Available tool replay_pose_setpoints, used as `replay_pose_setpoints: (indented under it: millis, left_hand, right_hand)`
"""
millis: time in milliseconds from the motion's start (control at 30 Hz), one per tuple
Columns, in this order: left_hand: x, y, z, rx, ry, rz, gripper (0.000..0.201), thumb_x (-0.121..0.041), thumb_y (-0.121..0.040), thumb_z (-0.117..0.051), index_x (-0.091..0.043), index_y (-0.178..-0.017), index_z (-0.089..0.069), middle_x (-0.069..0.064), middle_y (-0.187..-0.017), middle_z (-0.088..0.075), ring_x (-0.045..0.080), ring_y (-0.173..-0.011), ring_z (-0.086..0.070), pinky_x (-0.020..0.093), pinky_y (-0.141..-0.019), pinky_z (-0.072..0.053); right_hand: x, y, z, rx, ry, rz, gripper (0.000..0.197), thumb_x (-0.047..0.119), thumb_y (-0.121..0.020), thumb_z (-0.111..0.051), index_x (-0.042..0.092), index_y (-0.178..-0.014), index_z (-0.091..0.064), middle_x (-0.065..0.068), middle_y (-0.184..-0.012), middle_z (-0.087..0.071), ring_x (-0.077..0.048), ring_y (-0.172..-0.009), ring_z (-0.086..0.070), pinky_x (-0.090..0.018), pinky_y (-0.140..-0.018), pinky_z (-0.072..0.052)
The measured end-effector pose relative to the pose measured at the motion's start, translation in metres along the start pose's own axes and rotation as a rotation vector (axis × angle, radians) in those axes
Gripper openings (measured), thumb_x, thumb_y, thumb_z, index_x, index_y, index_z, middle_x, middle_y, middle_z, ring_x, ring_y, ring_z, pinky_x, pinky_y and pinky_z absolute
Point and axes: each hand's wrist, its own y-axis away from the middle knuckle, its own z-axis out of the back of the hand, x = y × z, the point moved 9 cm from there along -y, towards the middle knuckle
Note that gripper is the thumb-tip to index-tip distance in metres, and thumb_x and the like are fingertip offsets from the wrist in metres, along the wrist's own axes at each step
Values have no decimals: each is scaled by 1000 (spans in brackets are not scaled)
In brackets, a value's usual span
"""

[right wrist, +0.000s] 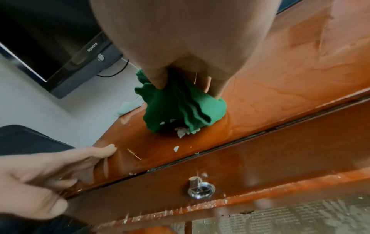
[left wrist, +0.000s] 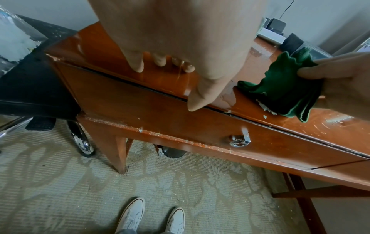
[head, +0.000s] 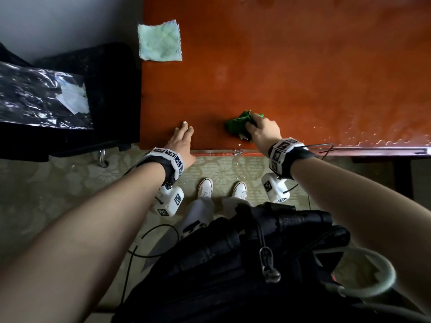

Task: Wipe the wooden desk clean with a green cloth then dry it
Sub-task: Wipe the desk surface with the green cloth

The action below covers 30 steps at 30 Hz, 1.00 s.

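Observation:
My right hand (head: 262, 130) grips a bunched dark green cloth (head: 238, 125) (right wrist: 180, 109) (left wrist: 280, 93) and holds it on the glossy reddish wooden desk (head: 291, 73) near its front edge. White crumbs (right wrist: 183, 131) are bunched under the cloth's near side. My left hand (head: 183, 138) (left wrist: 168, 63) rests flat on the desk at its front left, fingers straight, thumb hanging over the edge. A pale green cloth (head: 159, 40) lies spread at the desk's back left corner.
Crumbs and wet streaks (head: 382, 138) line the front right of the desk. A drawer with a metal ring pull (left wrist: 239, 141) sits below the edge. A black chair (head: 70, 101) holding a shiny plastic bag stands left of the desk. A dark monitor (right wrist: 60, 47) hangs on the wall.

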Motion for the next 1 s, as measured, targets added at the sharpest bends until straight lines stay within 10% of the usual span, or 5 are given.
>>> replay_pose_setpoints:
  millis: [367, 667, 833, 1000]
  left_hand:
    - [2, 9, -11, -22, 27, -37, 88, -17, -91, -65, -19, -158, -7, -2, -165, 10, 24, -152, 0, 35, -121, -10]
    - [23, 21, 53, -251, 218, 52, 44, -17, -93, -59, -21, -136, -55, 2, -141, -55, 22, -125, -54, 31, -101, -43]
    - [62, 38, 95, -362, 331, 81, 30, -13, -91, -59, -19, -120, -68, 1, -121, -69, 20, -109, -65, 28, -95, -50]
    - [146, 42, 134, -448, 342, 165, 26, -14, -91, -60, -18, -114, -71, 4, -115, -72, 24, -105, -66, 31, -93, -52]
  right_hand:
    - [9, -18, 63, -188, -129, -40, 27, 19, -95, -44, 6, -115, -59, -19, -106, -67, -37, -95, -61, -37, -78, -50]
    - [69, -36, 38, -28, -105, 63, 30, 18, -95, -46, 8, -118, -62, -18, -103, -65, -29, -83, -58, -31, -69, -48]
    - [120, -43, 21, 32, -67, 106, 31, 17, -94, -47, 6, -120, -61, -21, -106, -64, -37, -94, -61, -41, -80, -54]
    - [176, -54, -4, 30, -95, 87, 30, 16, -94, -47, 8, -119, -62, -15, -107, -65, -27, -82, -58, -26, -62, -47]
